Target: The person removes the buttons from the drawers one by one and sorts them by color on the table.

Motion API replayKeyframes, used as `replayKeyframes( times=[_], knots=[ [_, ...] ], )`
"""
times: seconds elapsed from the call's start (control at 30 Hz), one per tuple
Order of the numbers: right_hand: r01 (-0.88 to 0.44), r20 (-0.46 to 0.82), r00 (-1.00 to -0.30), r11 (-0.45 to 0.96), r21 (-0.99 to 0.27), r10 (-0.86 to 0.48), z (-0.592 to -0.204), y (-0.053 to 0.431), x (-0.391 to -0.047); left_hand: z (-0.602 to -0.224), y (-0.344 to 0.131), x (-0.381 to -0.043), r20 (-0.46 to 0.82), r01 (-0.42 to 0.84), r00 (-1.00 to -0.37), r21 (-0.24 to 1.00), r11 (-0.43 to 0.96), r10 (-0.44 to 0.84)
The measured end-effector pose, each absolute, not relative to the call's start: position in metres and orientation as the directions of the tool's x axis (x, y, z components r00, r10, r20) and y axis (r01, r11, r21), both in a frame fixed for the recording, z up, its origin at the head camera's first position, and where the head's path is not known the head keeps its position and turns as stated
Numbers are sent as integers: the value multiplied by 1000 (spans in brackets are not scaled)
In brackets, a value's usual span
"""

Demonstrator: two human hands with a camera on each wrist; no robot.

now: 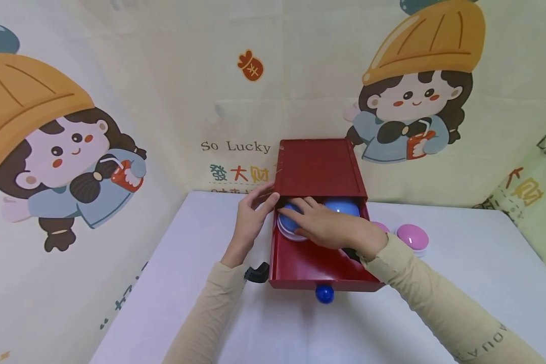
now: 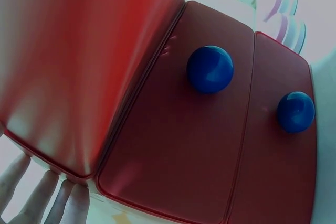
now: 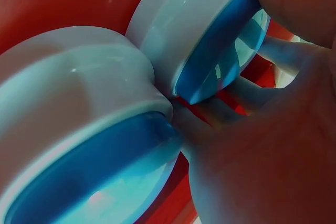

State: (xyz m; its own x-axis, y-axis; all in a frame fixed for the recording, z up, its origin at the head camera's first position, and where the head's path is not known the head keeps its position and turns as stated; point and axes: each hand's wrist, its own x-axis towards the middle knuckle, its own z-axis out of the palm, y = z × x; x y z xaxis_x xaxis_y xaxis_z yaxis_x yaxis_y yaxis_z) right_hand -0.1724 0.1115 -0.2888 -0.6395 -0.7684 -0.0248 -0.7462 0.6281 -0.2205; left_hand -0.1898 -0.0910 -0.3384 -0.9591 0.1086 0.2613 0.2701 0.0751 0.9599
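Observation:
A red cabinet stands on the table with its top drawer pulled out. Inside the drawer lie two round white buttons with blue domes. My right hand holds the left blue button, thumb at its rim and fingers about the dome in the right wrist view. Close beside it sits the other blue button, partly under the cabinet top in the head view. My left hand touches the cabinet's left side with extended fingers, thumb by the front edge; its fingertips show at the red edge.
A blue knob sticks out from the open drawer's front. Below are two closed drawer fronts, each with a blue knob. Pink-topped buttons stand right of the cabinet, one partly behind my right arm. A printed cloth hangs behind the table.

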Motion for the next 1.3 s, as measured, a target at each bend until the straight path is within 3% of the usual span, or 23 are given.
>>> replayKeyframes(
  times=[0.6,1.3],
  knots=[
    [-785,-8,-600,590,-188,-800,-287,111,-172,-336,-92,-188,262,272,-959,959,85,109],
    [-771,20,-614,595,-227,-789,-281,117,-167,-337,-91,-188,274,284,-955,955,84,114]
  ],
)
